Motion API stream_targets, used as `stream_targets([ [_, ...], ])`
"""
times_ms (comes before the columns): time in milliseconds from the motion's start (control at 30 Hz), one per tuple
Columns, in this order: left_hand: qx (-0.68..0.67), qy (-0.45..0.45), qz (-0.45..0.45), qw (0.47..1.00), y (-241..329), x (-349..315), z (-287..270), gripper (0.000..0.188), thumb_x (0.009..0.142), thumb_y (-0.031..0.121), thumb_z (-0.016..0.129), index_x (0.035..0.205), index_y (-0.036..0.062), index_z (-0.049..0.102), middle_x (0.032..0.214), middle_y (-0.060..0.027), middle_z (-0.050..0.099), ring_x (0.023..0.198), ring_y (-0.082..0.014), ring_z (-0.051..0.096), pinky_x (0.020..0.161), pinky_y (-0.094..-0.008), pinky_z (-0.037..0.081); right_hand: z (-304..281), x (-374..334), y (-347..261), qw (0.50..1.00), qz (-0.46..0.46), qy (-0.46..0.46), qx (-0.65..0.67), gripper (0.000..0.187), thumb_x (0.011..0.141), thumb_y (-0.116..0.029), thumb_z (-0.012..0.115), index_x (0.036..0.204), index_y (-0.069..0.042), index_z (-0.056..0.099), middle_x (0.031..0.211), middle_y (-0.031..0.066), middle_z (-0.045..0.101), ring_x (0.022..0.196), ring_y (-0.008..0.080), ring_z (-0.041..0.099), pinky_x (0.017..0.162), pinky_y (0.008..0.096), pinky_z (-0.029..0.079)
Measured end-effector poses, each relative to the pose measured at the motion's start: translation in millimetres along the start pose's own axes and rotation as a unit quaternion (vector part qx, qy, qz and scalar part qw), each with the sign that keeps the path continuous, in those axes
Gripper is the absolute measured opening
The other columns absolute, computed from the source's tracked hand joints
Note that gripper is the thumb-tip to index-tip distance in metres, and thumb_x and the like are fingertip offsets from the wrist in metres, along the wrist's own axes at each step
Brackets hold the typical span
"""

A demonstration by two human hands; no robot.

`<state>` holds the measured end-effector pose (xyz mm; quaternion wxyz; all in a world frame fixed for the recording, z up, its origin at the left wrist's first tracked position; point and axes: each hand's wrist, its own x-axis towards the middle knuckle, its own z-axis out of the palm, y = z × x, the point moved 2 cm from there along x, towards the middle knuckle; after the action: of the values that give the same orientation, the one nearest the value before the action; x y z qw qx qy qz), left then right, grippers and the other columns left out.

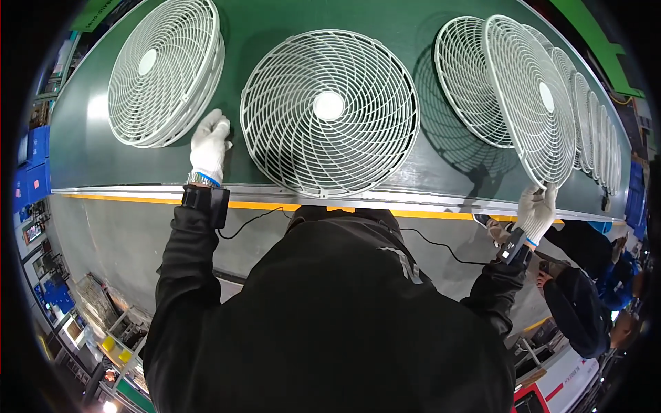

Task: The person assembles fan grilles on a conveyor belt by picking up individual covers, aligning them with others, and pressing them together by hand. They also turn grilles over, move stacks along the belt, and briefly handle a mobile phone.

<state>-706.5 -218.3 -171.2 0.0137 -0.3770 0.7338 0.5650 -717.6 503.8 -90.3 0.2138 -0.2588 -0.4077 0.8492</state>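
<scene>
My right hand (pixel 537 213), in a white knit glove, is closed on the near rim of a white round fan grille (pixel 527 89). That grille is lifted and tilted, partly covering another white grille (pixel 471 76) behind it. My left hand (pixel 210 146), gloved too, is beside the lower right rim of a stack of grilles (pixel 165 69). Its fingers are loosely bent with nothing visible in them; whether they touch the stack I cannot tell. Between my hands, one grille (pixel 329 144) with a plain round hub lies flat, its near rim at the table's edge.
The grilles are on a long green work surface (pixel 275 20) with a metal and yellow front edge. A row of several more grilles (pixel 593 124) extends to the far right. Other people (pixel 585 303) are at the lower right. Thin black cables (pixel 441 244) run near my wrists.
</scene>
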Motion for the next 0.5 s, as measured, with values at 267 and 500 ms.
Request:
stream_targets([
  [267, -0.051, -0.163, 0.03, 0.985, 102.3, -46.3, 70.6, 0.05, 0.104, 0.026, 0.066, 0.147, 0.0014, 0.061, 0.128, -0.01, 0.073, 0.074, -0.0043, 0.063, 0.051, -0.0172, 0.043, 62.9, -35.5, 22.3, 0.98, 0.044, -0.191, -0.041, 0.053, 0.104, -0.004, 0.061, 0.155, -0.002, 0.048, 0.14, 0.0108, 0.066, 0.124, 0.0217, 0.066, 0.102, 0.0362, 0.057],
  [500, -0.183, -0.393, 0.094, 0.896, 124.9, -36.7, 116.3, 0.056, 0.106, 0.033, 0.064, 0.152, 0.0025, 0.056, 0.133, -0.0132, 0.07, 0.071, -0.0062, 0.065, 0.049, -0.0168, 0.042, 112.1, -71.6, 36.7, 0.958, 0.047, -0.238, -0.15, 0.071, 0.1, -0.01, 0.063, 0.164, -0.003, 0.035, 0.156, 0.0141, 0.054, 0.139, 0.0268, 0.056, 0.114, 0.0424, 0.048],
])
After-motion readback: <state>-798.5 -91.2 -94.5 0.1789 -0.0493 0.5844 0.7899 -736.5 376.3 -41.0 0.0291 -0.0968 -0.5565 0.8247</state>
